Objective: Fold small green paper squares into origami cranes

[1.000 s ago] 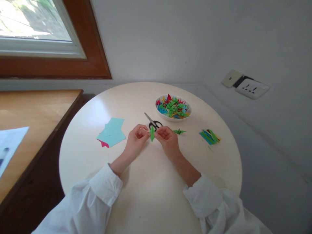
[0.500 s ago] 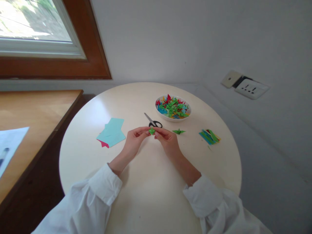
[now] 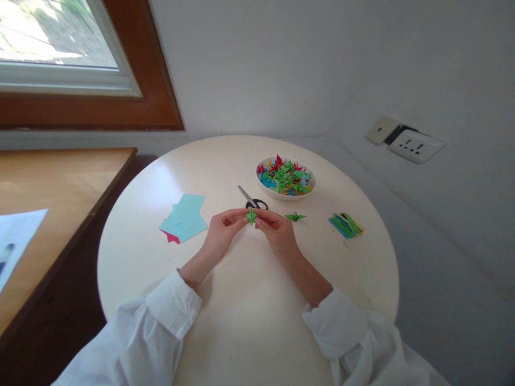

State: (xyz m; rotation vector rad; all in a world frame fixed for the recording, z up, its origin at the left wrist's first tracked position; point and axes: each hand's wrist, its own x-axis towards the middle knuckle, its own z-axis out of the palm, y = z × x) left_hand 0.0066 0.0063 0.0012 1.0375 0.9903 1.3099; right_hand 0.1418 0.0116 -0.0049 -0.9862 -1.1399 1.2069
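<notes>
A small folded green paper (image 3: 251, 216), pointed at the bottom, is pinched between both hands above the middle of the table. My left hand (image 3: 223, 226) grips its left side with thumb and fingers closed. On the right side, the thumb and fingers of my right hand (image 3: 277, 228) close on it too. Just behind the paper lie scissors (image 3: 256, 203) with black handles, blades pointing away to the left. A finished green paper crane (image 3: 295, 216) rests on the table beyond my right hand.
A white bowl (image 3: 286, 197) of colourful paper cranes stands at the back. Light blue paper sheets (image 3: 185, 220) with a pink one beneath lie left; coloured paper strips (image 3: 346, 225) lie right. The round white table (image 3: 249, 321) stands near a wooden desk (image 3: 60, 171).
The folded green paper has turned slightly between my fingers and now shows a longer point downward. Both hands stay nearly in place.
</notes>
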